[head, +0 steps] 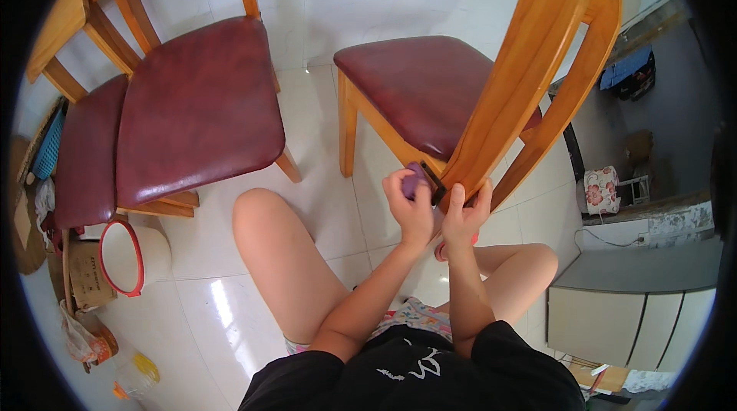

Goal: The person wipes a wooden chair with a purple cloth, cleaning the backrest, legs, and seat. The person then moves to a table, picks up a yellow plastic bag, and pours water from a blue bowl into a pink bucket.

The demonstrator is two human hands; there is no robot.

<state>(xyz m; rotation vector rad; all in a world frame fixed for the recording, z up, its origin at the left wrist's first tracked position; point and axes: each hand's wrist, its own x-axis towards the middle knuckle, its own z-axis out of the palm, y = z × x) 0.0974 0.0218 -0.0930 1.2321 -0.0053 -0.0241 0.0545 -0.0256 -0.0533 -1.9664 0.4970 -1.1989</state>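
A wooden chair with a dark red padded seat (414, 88) stands before me, its tall back post (518, 71) leaning towards me. Near the joint of seat frame and post, my left hand (410, 206) grips a small purple item (412, 180), perhaps a folded cloth; my fingers cover part of it. Beside it, a narrow black piece (433, 179) lies against the wood; what it is cannot be made out. My right hand (467, 212) is wrapped around the lower part of the post, thumb on the near face.
Two similar chairs (201, 111) stand side by side at the left. Below them are a white bin with a red rim (138, 261) and a cardboard box (92, 275). Plastic bags (80, 336) lie at lower left. A grey-topped cabinet (633, 273) is on the right.
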